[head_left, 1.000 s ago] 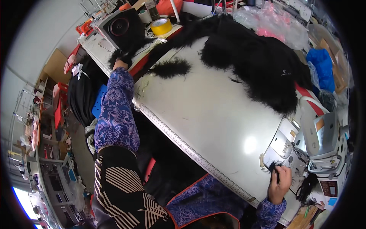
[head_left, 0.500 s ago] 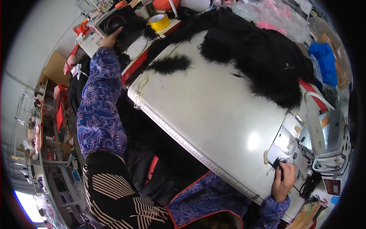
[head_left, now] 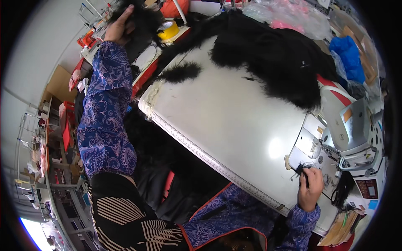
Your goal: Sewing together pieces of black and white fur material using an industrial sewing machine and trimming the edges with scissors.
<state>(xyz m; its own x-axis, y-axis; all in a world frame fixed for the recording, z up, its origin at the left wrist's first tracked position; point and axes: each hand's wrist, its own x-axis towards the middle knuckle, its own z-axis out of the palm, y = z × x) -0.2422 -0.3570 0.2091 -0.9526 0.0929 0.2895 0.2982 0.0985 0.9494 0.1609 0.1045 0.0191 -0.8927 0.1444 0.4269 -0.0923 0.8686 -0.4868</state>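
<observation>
At the upper left my left hand (head_left: 118, 30) grips a piece of fluffy black fur trim (head_left: 144, 23), its thumb laid over it; the rest of the fingers are partly behind it. My right hand (head_left: 310, 187) rests by the sewing machine (head_left: 354, 129), fingers pinched on a small black furry scrap (head_left: 304, 169) at the edge of the metal plate. A black garment with a furry edge (head_left: 272, 46) spreads over the far side of the white table (head_left: 226, 113). Apart from it, a short black fur strip (head_left: 182, 72) lies toward the table's far left corner.
A printed ruler strip (head_left: 201, 154) runs along the table's near edge. Beyond the left end sit a roll of yellow tape (head_left: 168, 30) and other clutter. Clear plastic bags (head_left: 289, 16) and a blue bag (head_left: 347, 56) are piled at the far right. Dark fabric hangs below the table.
My left hand has lifted upward and away with the black fur trim, off the dark object it was over. My right hand keeps its pinch near the machine. The view has shifted slightly.
</observation>
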